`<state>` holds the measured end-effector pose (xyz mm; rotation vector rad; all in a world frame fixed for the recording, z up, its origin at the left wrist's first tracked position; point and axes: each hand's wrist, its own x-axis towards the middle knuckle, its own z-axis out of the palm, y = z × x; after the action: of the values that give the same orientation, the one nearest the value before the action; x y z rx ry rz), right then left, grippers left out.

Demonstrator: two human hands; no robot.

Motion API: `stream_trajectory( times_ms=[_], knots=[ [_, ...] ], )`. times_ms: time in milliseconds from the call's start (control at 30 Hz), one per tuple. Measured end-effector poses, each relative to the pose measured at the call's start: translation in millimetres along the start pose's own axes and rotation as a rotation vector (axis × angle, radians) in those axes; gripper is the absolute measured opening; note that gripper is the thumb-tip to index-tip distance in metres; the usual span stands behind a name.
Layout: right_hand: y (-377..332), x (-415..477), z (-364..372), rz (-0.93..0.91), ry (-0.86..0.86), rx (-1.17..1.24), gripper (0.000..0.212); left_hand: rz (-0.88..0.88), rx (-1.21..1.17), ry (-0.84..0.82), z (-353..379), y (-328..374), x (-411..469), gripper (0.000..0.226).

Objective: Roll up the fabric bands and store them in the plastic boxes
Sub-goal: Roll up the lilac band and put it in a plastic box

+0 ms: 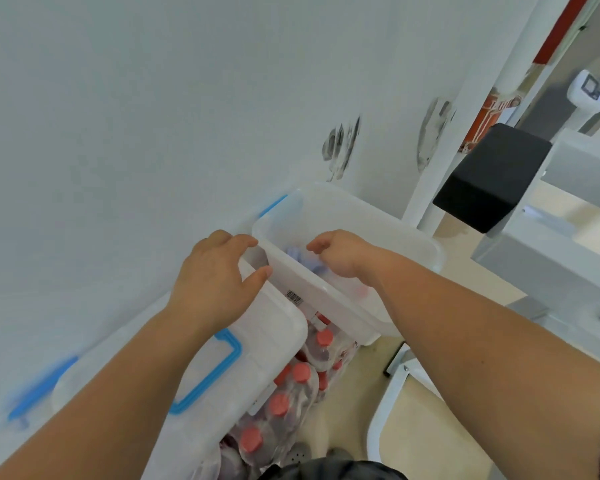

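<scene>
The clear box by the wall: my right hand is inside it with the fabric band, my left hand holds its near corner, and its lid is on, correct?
Not quite: it stands open, not lidded. The head view shows the clear box uncovered, the right hand inside it with the fabric band, and the left hand holding its near corner.

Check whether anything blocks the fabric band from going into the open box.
Nothing visible does. The box has no lid on; the right hand is inside it, at the bluish fabric band. The left hand holds the box's near corner, off to the side.
</scene>
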<state>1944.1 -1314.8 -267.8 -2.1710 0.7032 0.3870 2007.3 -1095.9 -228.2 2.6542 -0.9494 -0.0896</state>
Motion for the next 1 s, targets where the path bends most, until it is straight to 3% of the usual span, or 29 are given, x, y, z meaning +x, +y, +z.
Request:
stream_trajectory(
  times_ms=[200, 367, 500, 700, 1000],
  knots=[
    [-11, -14, 3, -0.025, 0.062, 0.039, 0.037, -0.041, 0.004, -0.001, -5, -14, -15, 0.037],
    [-55, -33, 13, -0.354, 0.463, -0.014, 0.022, -0.135, 0.015, 0.044, -20, -42, -35, 0.032],
    [-84, -59, 36, -0.525, 0.445, -0.204, 0.021, -0.226, 0.073, 0.024, -32, -58, -53, 0.042],
    [-92, -67, 72, -0.338, 0.165, -0.572, 0.04, -0.275, 0.146, -0.092, -29, -64, -75, 0.062],
    [-64, -36, 82, -0.197, 0.27, -0.449, 0.031, -0.239, 0.104, -0.106, -29, -70, -83, 0.063]
  ],
)
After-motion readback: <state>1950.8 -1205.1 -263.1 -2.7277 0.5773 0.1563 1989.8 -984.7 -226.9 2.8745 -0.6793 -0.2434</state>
